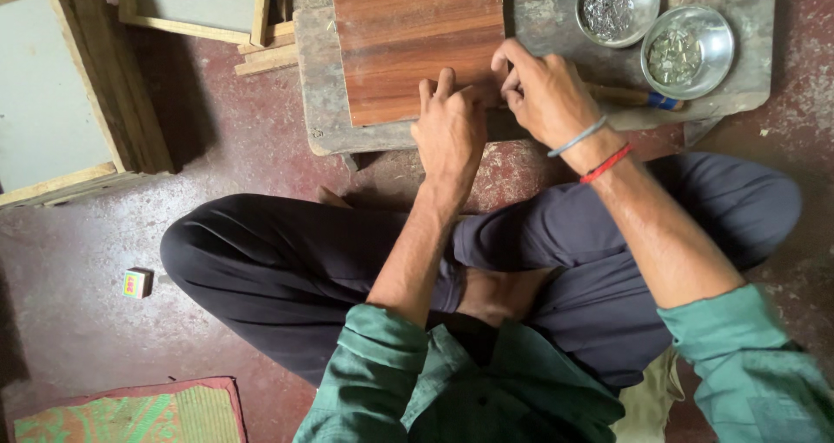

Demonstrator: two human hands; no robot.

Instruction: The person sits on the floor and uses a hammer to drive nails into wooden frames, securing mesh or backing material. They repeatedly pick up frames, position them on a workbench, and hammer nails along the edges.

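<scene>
A reddish-brown wooden board (408, 35) lies flat on a low grey work block (539, 26) in front of me. My left hand (449, 130) rests on the board's near right corner, fingers pressed down on it. My right hand (543, 91) is at the same corner, fingers curled together beside the board's right edge; whether something small is pinched in them I cannot tell. I sit cross-legged in dark trousers behind the block.
Two round metal bowls (618, 4) (688, 50) with small metal pieces sit on the block's right part, a wooden tool handle (630, 97) just beneath them. Wooden frames with grey panels (61, 95) lean at left. A small box (137, 282) and a mat (130, 413) lie on the red floor.
</scene>
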